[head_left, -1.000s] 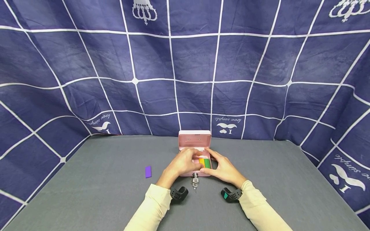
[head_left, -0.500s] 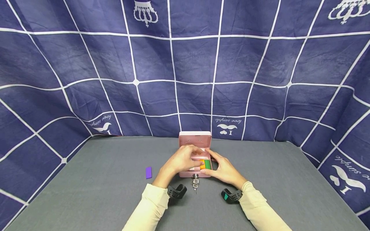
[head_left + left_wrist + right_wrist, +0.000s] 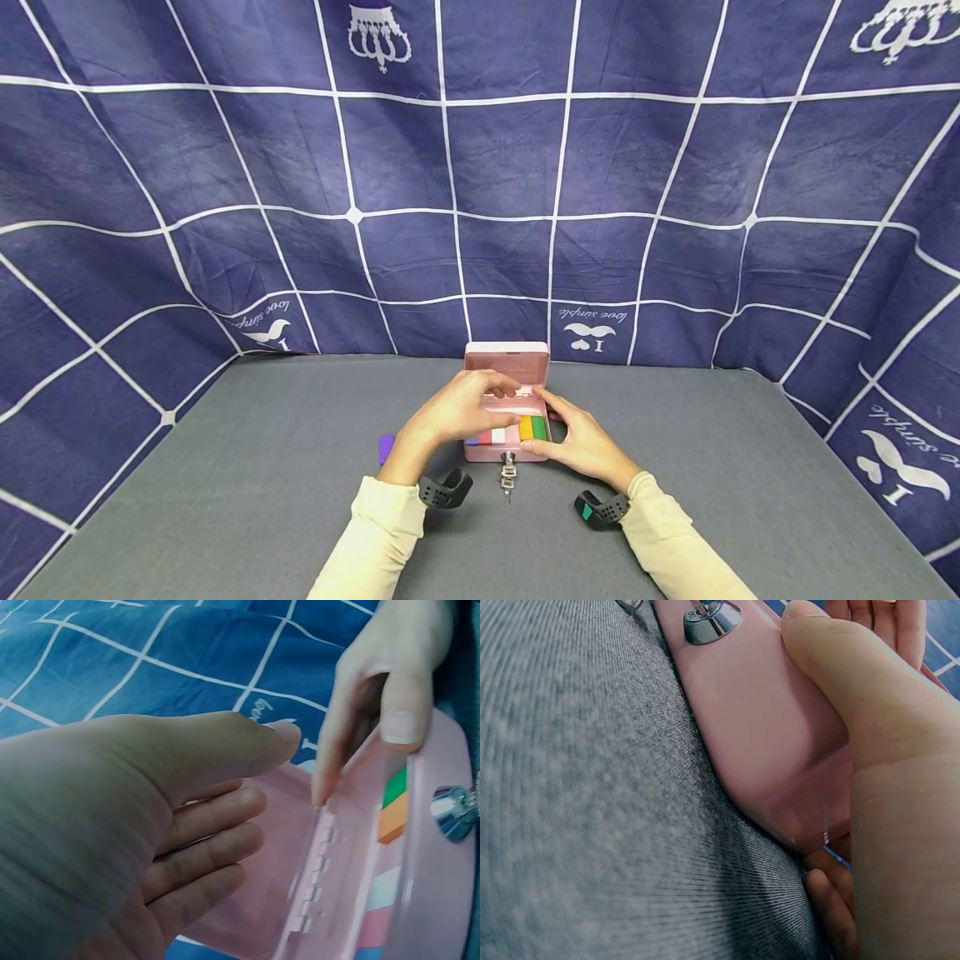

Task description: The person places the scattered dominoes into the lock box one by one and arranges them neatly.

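A pink metal cash box [image 3: 483,454] stands on the table with its lid [image 3: 506,367] raised at the back. Inside it a row of coloured blocks shows, among them a green block [image 3: 539,428], an orange block [image 3: 526,427] and a white one [image 3: 384,889]. My left hand [image 3: 457,408] hovers over the left part of the box, fingers apart and holding nothing. My right hand [image 3: 583,439] grips the box's right side, thumb on the front rim and fingers along the side and back. Keys [image 3: 508,479] hang from the front lock [image 3: 454,812].
A purple block [image 3: 386,447] lies on the grey table [image 3: 262,483] left of the box, partly covered by my left wrist. A blue curtain with white lines [image 3: 495,250] hangs behind the table.
My left hand has drawn back up and to the left from the blocks, so more of the row shows in the box. The right hand has stayed at the box's side.
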A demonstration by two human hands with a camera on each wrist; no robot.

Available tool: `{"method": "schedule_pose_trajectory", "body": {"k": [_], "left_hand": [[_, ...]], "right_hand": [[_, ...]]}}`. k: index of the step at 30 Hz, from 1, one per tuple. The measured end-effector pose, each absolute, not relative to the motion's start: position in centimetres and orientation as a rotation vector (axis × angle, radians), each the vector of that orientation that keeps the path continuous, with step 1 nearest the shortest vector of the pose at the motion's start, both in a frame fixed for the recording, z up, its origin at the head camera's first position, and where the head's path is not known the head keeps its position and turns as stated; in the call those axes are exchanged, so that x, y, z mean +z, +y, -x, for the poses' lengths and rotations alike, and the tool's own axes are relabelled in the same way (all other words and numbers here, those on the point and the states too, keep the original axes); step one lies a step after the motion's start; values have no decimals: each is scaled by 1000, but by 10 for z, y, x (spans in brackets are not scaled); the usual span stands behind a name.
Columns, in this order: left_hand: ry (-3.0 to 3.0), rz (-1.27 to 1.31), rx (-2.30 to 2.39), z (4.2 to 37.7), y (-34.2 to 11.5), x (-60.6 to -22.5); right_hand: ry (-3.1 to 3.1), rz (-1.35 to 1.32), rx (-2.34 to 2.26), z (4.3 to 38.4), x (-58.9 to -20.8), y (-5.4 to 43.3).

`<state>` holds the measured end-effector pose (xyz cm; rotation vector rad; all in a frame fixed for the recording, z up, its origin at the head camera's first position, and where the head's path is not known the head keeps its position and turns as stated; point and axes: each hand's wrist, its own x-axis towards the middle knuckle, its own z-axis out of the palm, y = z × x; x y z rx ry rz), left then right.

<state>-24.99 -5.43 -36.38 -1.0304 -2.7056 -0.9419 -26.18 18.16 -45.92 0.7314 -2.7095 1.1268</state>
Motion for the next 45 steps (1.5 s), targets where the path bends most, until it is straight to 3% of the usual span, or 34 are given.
{"method": "schedule_pose_trajectory", "body": {"k": [45], "left_hand": [[-2870, 815, -942, 243, -124, -345]], "right_hand": [[-2688, -739, 1137, 261, -459, 182]]}}
